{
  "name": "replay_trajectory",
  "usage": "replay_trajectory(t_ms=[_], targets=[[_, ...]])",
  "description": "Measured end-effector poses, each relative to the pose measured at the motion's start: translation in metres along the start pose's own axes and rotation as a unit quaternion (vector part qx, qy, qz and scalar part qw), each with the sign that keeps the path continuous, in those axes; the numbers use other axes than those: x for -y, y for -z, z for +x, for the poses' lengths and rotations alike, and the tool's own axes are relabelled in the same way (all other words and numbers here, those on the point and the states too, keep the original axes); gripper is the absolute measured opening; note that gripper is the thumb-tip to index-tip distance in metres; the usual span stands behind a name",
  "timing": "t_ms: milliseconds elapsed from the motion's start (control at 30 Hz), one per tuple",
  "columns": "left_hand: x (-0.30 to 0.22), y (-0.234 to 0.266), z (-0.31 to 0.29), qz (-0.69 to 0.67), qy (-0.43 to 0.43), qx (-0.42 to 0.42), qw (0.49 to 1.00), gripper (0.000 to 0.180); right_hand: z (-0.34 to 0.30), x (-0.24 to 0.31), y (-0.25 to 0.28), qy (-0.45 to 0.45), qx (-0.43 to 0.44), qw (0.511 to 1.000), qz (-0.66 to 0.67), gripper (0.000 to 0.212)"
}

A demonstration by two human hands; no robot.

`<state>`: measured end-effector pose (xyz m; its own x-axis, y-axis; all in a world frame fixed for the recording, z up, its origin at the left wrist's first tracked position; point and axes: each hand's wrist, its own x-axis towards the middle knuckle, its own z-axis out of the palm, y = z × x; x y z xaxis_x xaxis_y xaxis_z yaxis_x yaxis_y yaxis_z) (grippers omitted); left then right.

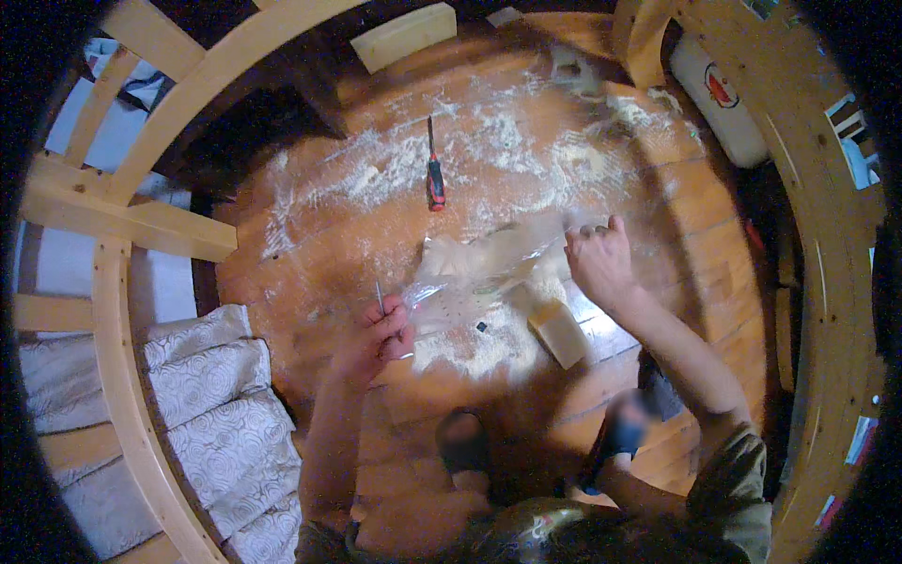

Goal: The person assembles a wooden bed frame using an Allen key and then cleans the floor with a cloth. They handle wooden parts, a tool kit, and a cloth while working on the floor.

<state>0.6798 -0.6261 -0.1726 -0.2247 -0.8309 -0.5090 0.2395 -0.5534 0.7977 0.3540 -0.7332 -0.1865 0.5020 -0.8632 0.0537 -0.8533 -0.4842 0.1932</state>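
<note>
A clear plastic bag stretches between my two hands above the floor. My left hand is closed on its near-left end. A thin, pale metallic piece sticks up from the same fingers; its kind cannot be made out. Farther right, my right hand is closed round the other end of the bag. Just below the plastic, a short wooden block rests on the floor amid pale sawdust. A small dark square piece shows left of the block.
A red-and-black screwdriver lies on the tiled floor beyond the bag, among scattered sawdust. Another wooden piece is at the far edge. Wooden bed framing with patterned fabric stands left; a wooden frame rises right. My feet are close below.
</note>
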Motion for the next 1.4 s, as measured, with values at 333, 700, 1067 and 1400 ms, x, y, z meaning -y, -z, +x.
replay_trajectory(t_ms=[333,700,1067,1400], targets=[[0.002,-0.030,0.007,0.004,-0.061,0.011,0.998,0.054,-0.076,0.075,-0.011,-0.048,-0.066,0.953,0.292,0.050],[-0.020,-0.045,0.012,0.196,-0.032,0.019,0.980,0.054,-0.077,0.052,-0.013,-0.028,0.239,0.736,0.632,0.076],[-0.042,-0.060,-0.010,0.174,-0.083,-0.040,0.981,0.061,0.068,0.075,0.001,0.060,0.177,0.901,0.392,0.054],[-0.052,-0.037,-0.030,-0.013,-0.203,-0.092,0.975,0.066,0.129,0.064,0.028,-0.113,-0.087,0.702,0.697,0.017]])
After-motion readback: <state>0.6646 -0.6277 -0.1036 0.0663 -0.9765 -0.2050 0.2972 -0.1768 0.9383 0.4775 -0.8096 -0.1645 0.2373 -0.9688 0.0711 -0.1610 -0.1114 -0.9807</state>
